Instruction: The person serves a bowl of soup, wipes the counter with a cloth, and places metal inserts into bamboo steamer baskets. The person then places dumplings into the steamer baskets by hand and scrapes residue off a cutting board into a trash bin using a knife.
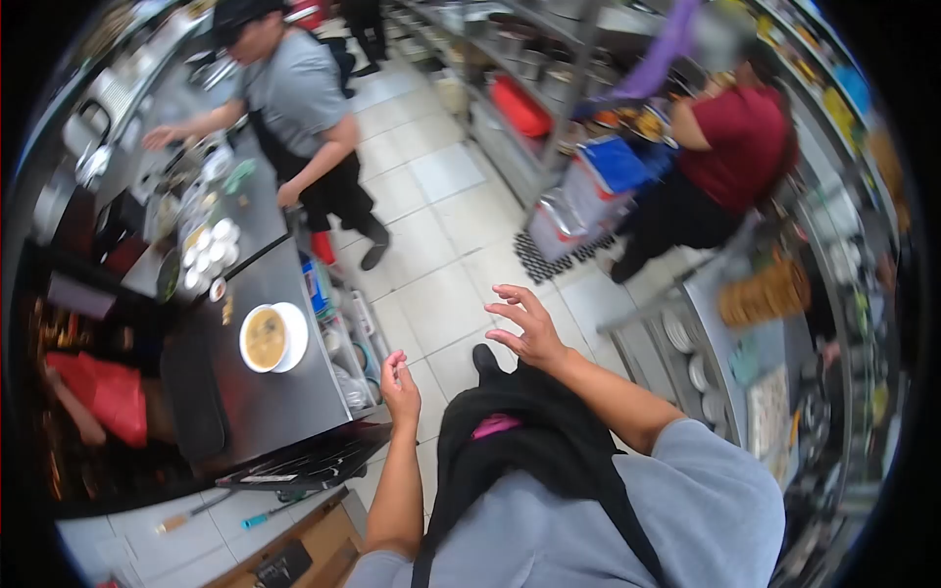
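My left hand [400, 390] is raised in front of me near the counter's right edge, its fingers loosely bent and partly hidden, and I cannot make out anything in it. My right hand [527, 328] hangs over the tiled floor with its fingers spread and curved, holding nothing. To the left of my left hand, a white bowl of yellowish soup [265, 339] stands on the steel counter [279, 421], overlapping a white plate [293, 338]. I wear a black apron [529, 431].
A person in grey [299, 88] works at the counter's far end, near several small white cups [211, 257]. A person in a red shirt [740, 147] stands at the right by a blue-topped container [613, 165]. Shelves with plates [676, 333] are at the right.
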`<action>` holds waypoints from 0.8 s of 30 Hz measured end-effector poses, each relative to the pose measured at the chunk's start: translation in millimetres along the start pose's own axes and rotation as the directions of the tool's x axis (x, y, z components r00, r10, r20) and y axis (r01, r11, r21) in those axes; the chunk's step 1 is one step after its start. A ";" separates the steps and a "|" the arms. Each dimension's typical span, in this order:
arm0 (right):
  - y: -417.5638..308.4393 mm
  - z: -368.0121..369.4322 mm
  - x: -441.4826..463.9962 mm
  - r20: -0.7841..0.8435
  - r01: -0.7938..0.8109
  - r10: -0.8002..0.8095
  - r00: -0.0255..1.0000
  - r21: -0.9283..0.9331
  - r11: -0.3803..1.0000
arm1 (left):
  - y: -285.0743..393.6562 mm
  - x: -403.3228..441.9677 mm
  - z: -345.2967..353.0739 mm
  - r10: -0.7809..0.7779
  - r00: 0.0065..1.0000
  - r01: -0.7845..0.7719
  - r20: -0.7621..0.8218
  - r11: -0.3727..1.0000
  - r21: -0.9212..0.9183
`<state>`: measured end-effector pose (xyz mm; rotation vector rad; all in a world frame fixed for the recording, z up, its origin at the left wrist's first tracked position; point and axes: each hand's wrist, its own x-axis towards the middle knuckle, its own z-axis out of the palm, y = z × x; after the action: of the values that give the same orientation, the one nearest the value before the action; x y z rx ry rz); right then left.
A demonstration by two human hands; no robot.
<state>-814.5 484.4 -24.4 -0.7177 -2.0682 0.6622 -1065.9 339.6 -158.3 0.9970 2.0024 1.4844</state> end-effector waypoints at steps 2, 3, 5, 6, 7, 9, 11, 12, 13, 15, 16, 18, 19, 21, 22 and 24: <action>-22.3 -39.6 -43.9 -0.087 -0.026 0.019 0.996 -0.080 0.996 | -12.6 -35.5 15.5 -0.024 0.973 -0.009 0.228 0.990 0.143; -28.4 -55.0 -66.8 -0.138 -0.058 0.046 0.989 -0.089 0.994 | -20.2 -47.8 26.0 -0.067 0.918 -0.053 0.390 0.956 0.287; -41.5 -84.3 -113.1 -0.193 -0.248 0.240 0.952 -0.020 0.969 | -67.1 -80.8 38.0 -0.145 0.683 -0.224 0.716 0.891 0.395; -44.2 -100.9 -136.2 -0.266 -0.254 0.230 0.936 -0.059 0.965 | -107.6 -99.7 44.6 -0.140 0.578 -0.288 0.804 0.887 0.361; -45.6 -115.1 -159.2 -0.304 -0.321 0.300 0.904 -0.020 0.947 | -89.4 -121.6 45.6 -0.158 0.485 -0.344 0.860 0.870 0.354; -45.6 -143.0 -203.0 -0.376 -0.386 0.365 0.852 0.020 0.922 | -103.3 -141.8 53.5 -0.342 0.177 -0.435 0.923 0.814 0.385; -44.7 -175.1 -258.3 -0.399 -0.537 0.564 0.723 0.188 0.822 | -132.5 -165.0 66.7 -0.402 0.220 -0.412 0.889 0.788 0.459; -42.4 -189.2 -287.1 -0.463 -0.561 0.576 0.673 0.188 0.806 | -168.8 -171.0 78.5 -0.430 0.237 -0.441 0.871 0.752 0.491; -40.1 -202.2 -315.8 -0.464 -0.581 0.613 0.640 0.229 0.781 | -173.4 -173.3 87.3 -0.396 0.207 -0.421 0.895 0.789 0.446; -46.7 -232.3 -376.0 -0.529 -0.620 0.656 0.538 0.279 0.733 | -165.8 -183.6 112.2 -0.364 0.185 -0.458 0.913 0.790 0.408; -50.8 -249.1 -402.6 -0.535 -0.633 0.666 0.520 0.282 0.721 | -150.8 -194.1 126.7 -0.368 0.195 -0.514 0.909 0.752 0.414; -60.8 -285.4 -456.8 -0.549 -0.645 0.674 0.493 0.290 0.707 | -120.9 -222.0 153.8 -0.412 0.162 -0.558 0.897 0.711 0.428; -66.3 -303.3 -484.8 -0.565 -0.670 0.676 0.474 0.266 0.693 | -112.0 -234.6 169.2 -0.451 0.120 -0.549 0.884 0.712 0.438; -72.0 -335.8 -543.9 -0.585 -0.716 0.688 0.429 0.244 0.654 | -100.0 -263.5 209.6 -0.586 0.110 -0.447 0.802 0.692 0.567; -67.1 -348.7 -579.5 -0.590 -0.737 0.701 0.400 0.247 0.629 | -100.8 -276.9 235.8 -0.676 0.142 -0.343 0.723 0.651 0.677; -56.1 -366.4 -646.8 -0.677 -0.750 0.687 0.264 0.304 0.587 | -91.5 -300.1 292.9 -0.664 0.120 -0.315 0.738 0.680 0.662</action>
<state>-204.4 72.1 -140.8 -1.7222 -0.8760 0.5950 -690.3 275.4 -355.9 1.3493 1.3566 -0.4515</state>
